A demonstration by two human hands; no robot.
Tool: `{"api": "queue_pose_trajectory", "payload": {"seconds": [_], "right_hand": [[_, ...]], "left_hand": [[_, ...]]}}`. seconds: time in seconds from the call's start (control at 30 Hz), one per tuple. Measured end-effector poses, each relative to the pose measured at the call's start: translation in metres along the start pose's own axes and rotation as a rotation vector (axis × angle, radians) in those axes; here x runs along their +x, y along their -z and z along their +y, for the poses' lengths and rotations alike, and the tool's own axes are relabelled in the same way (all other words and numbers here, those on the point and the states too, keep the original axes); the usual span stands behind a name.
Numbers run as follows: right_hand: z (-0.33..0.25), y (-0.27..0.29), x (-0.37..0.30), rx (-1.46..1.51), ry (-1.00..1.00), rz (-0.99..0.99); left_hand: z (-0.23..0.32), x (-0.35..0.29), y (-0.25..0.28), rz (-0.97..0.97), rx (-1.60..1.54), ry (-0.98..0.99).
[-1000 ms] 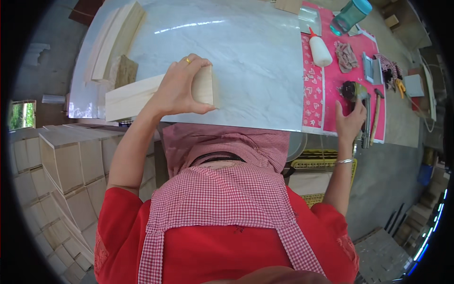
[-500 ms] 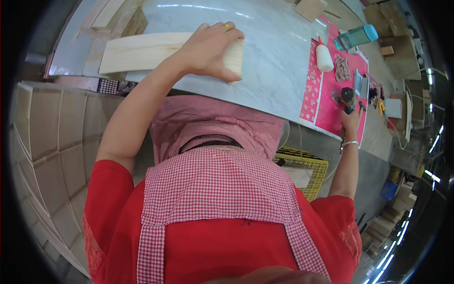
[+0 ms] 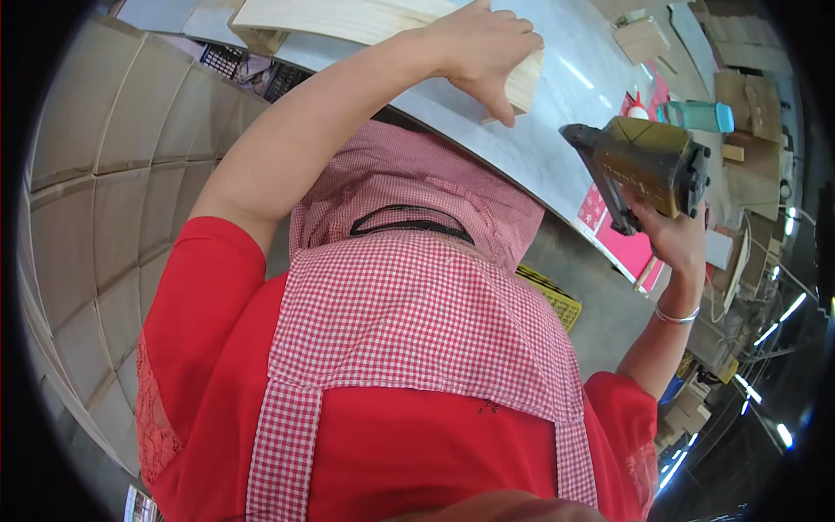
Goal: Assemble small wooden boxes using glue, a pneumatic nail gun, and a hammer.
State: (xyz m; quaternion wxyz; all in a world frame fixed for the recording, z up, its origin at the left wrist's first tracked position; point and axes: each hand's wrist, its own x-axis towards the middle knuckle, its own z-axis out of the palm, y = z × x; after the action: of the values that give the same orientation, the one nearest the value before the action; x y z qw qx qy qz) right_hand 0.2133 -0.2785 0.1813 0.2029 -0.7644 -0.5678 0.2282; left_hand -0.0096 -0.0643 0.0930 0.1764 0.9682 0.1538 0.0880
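Note:
A long, pale wooden board (image 3: 339,17) lies along the worktable, its near-right end under my left hand (image 3: 487,54). The thumb of that hand presses over the end's near side while the fingers wrap over its far side. My right hand (image 3: 677,237) holds up a nail gun (image 3: 648,161) with a bronze-coloured body and a long black magazine. It hangs above the right part of the table, its black nose pointing left toward the board's end, with a gap between them. The tool partly covers my right fingers and the handle.
On the grey-white worktable (image 3: 435,106) a pink sheet (image 3: 613,239) covers the right end. A glue bottle (image 3: 638,111) and a turquoise bottle (image 3: 696,116) stand beyond the nail gun. Stacked panels (image 3: 122,235) rise at left; a yellow crate (image 3: 552,296) sits below the table edge.
My right hand has lifted the nail gun off the pink sheet and brought it up and left. My left hand stays on the board's end. The whole view has shifted and turned.

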Motion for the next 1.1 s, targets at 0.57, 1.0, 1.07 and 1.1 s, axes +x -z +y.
{"api": "queue_pose_trajectory", "payload": {"seconds": [0.57,1.0,1.07,1.1], "right_hand": [[-0.035,-0.013,0.035,-0.032,0.096,-0.154],[-0.032,-0.001,0.052,-0.126,0.214,-0.187],[-0.033,0.000,0.057,-0.099,0.210,-0.158],[-0.035,-0.001,0.063,-0.088,0.189,-0.137]], "left_hand": [[-0.009,-0.001,-0.016,0.083,-0.037,-0.018],[-0.006,-0.003,-0.013,0.081,0.019,0.051],[-0.009,-0.007,-0.032,0.176,0.099,0.045],[-0.013,-0.006,-0.040,0.223,0.139,0.042]]}}
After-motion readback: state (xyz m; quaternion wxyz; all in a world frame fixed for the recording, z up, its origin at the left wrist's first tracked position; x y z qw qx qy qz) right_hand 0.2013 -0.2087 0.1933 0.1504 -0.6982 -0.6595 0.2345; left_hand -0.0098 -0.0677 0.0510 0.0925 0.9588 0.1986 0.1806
